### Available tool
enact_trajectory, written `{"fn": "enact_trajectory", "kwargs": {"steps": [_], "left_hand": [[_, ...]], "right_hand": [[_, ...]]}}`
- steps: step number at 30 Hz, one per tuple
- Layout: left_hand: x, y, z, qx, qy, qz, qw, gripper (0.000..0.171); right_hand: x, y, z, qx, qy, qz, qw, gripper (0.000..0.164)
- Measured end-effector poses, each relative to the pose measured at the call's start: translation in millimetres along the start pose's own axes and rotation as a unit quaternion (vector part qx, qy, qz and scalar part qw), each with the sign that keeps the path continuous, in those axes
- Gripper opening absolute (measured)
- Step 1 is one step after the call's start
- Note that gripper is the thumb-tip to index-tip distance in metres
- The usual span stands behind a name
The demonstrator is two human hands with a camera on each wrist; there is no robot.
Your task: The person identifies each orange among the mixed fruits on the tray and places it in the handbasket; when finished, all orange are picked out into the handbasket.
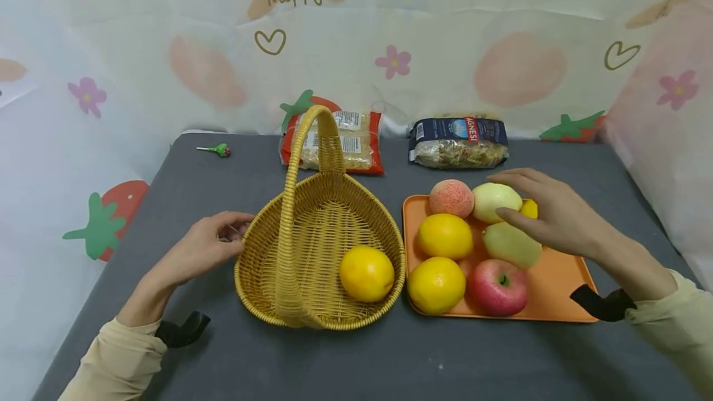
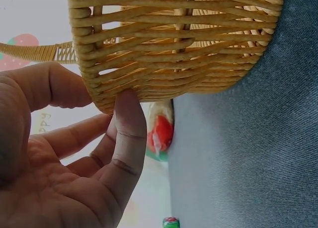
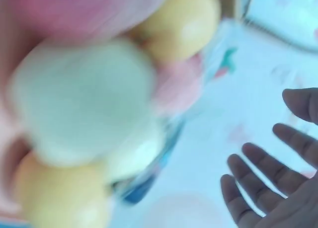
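My left hand [image 1: 208, 243] grips the left rim of a wicker basket [image 1: 253, 293] with a tall arched handle. In the left wrist view the thumb is at the rim [image 2: 89, 74], with a fingertip against the outer wall. One yellow fruit [image 1: 366, 273] lies inside the basket at its right. My right hand [image 1: 557, 215], fingers spread, hovers over the right part of an orange tray [image 1: 559, 289]. Beneath and beside it are a pale yellow-green fruit [image 1: 494, 201], a longer pale green fruit [image 1: 512, 245] and a partly hidden yellow one [image 1: 530, 208].
The tray also bears a peach [image 1: 452, 198], a red apple [image 1: 498, 288] and two yellow fruits [image 1: 445, 236]. Behind stand a red-edged bag [image 1: 356, 147] and a dark-labelled pasta bag [image 1: 459, 143]. A green-wrapped lollipop [image 1: 221, 150] lies at the back left. Patterned cloth hangs behind the table.
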State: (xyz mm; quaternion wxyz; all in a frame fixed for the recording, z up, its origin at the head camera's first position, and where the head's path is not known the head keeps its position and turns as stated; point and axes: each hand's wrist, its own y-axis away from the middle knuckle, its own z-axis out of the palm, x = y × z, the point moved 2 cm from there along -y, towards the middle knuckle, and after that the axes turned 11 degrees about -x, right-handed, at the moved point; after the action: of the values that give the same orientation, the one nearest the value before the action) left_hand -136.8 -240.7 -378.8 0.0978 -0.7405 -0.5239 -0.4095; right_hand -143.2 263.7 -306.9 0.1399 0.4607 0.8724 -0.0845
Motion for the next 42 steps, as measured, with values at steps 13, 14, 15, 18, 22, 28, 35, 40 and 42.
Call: {"fn": "enact_trajectory", "kwargs": {"steps": [13, 14, 15, 18, 22, 28, 35, 40, 42], "left_hand": [[0.6, -0.8, -0.8, 0.000, 0.002, 0.003, 1.0000, 0.045], [0.7, -0.5, -0.9, 0.000, 0.002, 0.003, 1.0000, 0.045], [1.0, -0.6, -1.1, -0.001, 0.001, 0.002, 1.0000, 0.045], [1.5, -0.8, -1.2, -0.002, -0.001, 0.001, 1.0000, 0.045], [1.1, -0.7, -0.8, -0.002, -0.001, -0.003, 1.0000, 0.045], [2.0, -0.7, -1.3, -0.002, 0.002, -0.007, 1.0000, 0.046], [2.3, -0.9, -2.0, -0.003, -0.002, -0.009, 1.0000, 0.046], [2.1, -1.4, -1.9, -0.003, -0.002, -0.011, 0.9999, 0.046], [1.9, -1.2, -1.7, -0.003, -0.002, -0.011, 0.9999, 0.046]], "right_hand": [[105, 42, 14, -0.063, -0.053, 0.078, 0.994, 0.066], [109, 42, 17, -0.067, -0.055, 0.079, 0.993, 0.067], [112, 43, 19, -0.070, -0.054, 0.077, 0.993, 0.068], [115, 42, 24, -0.078, -0.053, 0.074, 0.993, 0.067], [114, 40, 28, -0.086, -0.046, 0.067, 0.993, 0.064], [115, 39, 30, -0.079, -0.036, 0.060, 0.994, 0.064], [117, 39, 31, -0.077, -0.027, 0.051, 0.995, 0.069], [117, 40, 30, -0.059, -0.015, 0.046, 0.997, 0.069], [118, 41, 30, -0.056, -0.010, 0.052, 0.997, 0.069]]}}
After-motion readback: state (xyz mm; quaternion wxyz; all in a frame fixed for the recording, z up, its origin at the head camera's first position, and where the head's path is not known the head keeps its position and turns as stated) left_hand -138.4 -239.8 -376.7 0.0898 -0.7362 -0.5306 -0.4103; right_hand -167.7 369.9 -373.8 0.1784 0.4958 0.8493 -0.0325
